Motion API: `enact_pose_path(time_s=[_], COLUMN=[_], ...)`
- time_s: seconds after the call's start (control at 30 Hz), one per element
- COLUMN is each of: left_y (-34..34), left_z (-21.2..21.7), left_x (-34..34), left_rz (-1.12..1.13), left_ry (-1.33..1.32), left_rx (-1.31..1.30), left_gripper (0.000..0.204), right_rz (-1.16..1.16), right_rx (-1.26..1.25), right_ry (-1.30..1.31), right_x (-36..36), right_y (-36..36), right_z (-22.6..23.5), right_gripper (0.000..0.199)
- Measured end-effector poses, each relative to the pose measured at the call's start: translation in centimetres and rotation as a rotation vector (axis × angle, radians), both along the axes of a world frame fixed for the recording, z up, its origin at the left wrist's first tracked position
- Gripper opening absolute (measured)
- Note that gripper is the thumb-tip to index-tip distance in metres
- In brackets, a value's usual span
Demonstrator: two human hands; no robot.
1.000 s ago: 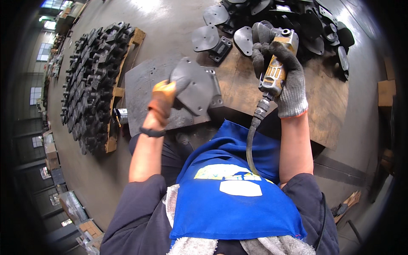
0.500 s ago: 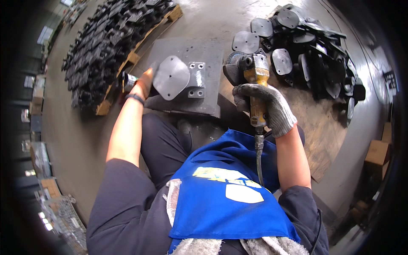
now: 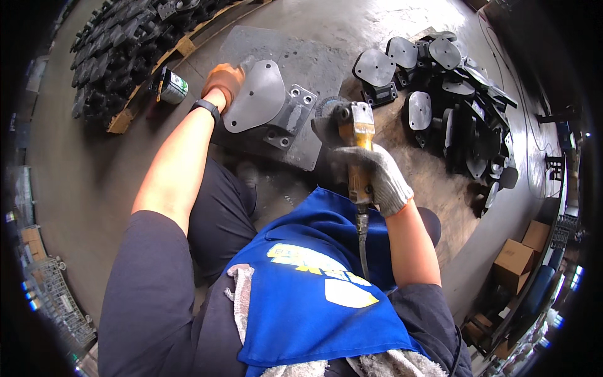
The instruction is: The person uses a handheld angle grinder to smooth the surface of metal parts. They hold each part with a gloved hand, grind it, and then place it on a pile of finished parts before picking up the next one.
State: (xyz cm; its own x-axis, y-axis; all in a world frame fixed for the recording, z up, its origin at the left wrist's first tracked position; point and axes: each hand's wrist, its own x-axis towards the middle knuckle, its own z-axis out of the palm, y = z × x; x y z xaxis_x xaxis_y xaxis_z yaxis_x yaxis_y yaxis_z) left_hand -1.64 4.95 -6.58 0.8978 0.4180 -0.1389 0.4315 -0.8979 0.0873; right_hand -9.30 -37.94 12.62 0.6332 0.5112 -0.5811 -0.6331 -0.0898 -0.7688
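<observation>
A dark metal bracket (image 3: 259, 94) lies on a flat steel plate (image 3: 326, 63). Its rounded flange has small holes, and a block with bolt holes sits at its right side. At the flange's upper left edge, my left hand (image 3: 225, 81), in an orange-brown glove, is closed on the bracket; its fingertips are partly hidden. My right hand (image 3: 377, 176), in a grey knit glove, is wrapped round the body of a yellow air grinder (image 3: 359, 135). The grinder's bristled disc (image 3: 326, 119) points left, just beside the bracket's block and apart from it. A hose (image 3: 363, 245) runs from its lower end.
Several similar brackets (image 3: 468, 94) are heaped on a brown board (image 3: 433, 176) to the right. Many more dark parts (image 3: 125, 44) are stacked on a wooden pallet (image 3: 119, 119) at the far left. A labelled can (image 3: 173, 87) stands beside it. Cardboard boxes (image 3: 512, 264) sit at the right.
My view has shifted and turned, so the bracket and steel plate appear tilted. The grinder in my right hand is closer to the bracket's block. My left hand stays at the flange's edge.
</observation>
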Motion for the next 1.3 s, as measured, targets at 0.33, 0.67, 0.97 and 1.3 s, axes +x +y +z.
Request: enact_pose_path(time_s=[0.33,0.67,0.97,1.3], left_y=[-6.6,-2.2,-5.7,-3.0], left_z=[9.7,3.0,8.3,4.3], left_x=[-2.1,-1.2,-2.2,-1.1], left_rz=[-0.16,-0.047,-0.131,0.036], left_ry=[0.146,-0.017,0.089,0.081], left_rx=[0.222,0.097,0.142,0.05], left_gripper=[0.025,0.026,0.024,0.028], right_rz=[0.133,0.274,0.226,0.221], right_rx=[-0.087,-0.108,-0.173,-0.176], right_ry=[0.013,0.014,0.044,0.055], right_x=[1.1,1.8,1.9,2.0], right_y=[0.8,3.8,3.1,3.4], right_z=[-0.4,-1.0,-2.6,-2.3], right_gripper=[0.024,0.026,0.024,0.025])
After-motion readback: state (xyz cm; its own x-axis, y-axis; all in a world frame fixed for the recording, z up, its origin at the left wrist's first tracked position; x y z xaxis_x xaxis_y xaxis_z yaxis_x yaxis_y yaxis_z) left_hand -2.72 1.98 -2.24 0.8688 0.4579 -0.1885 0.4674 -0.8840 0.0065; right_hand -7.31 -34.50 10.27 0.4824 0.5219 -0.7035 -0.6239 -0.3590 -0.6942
